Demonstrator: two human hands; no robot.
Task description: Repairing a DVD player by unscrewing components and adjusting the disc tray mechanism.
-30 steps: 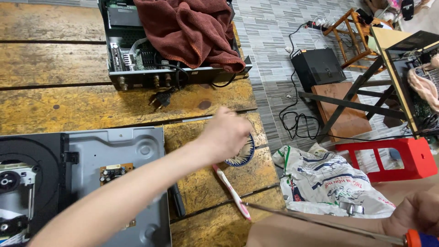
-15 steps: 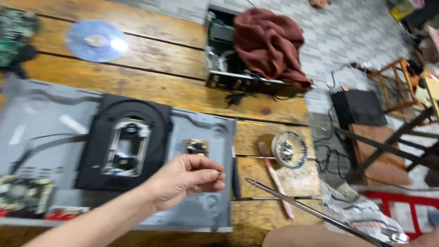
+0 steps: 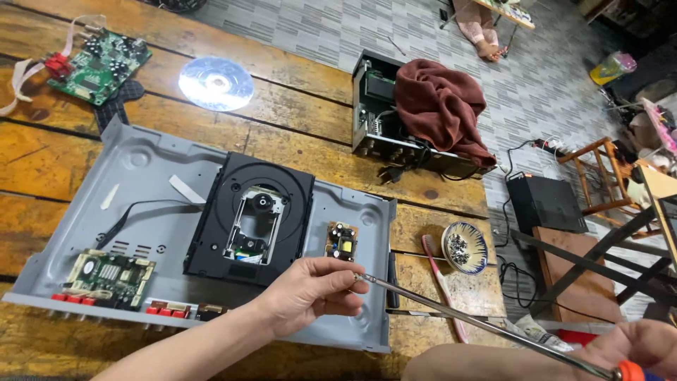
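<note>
Left hand [image 3: 310, 296] pinches the screwdriver [image 3: 486, 326] tip; right hand [image 3: 638, 349], at 4 o'clock, grips its handle over the grey chassis [image 3: 141, 183].

Grey chassis [image 3: 148, 176], black drive [image 3: 211, 240], maroon cloth [image 3: 441, 106].

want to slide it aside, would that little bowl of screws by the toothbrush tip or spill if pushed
The bowl looks shallow and wide, so it probably slides on the wooden table rather than tipping. Its loose screws would likely rattle and shift. It seems ceramic, so possibly chippable.
</note>
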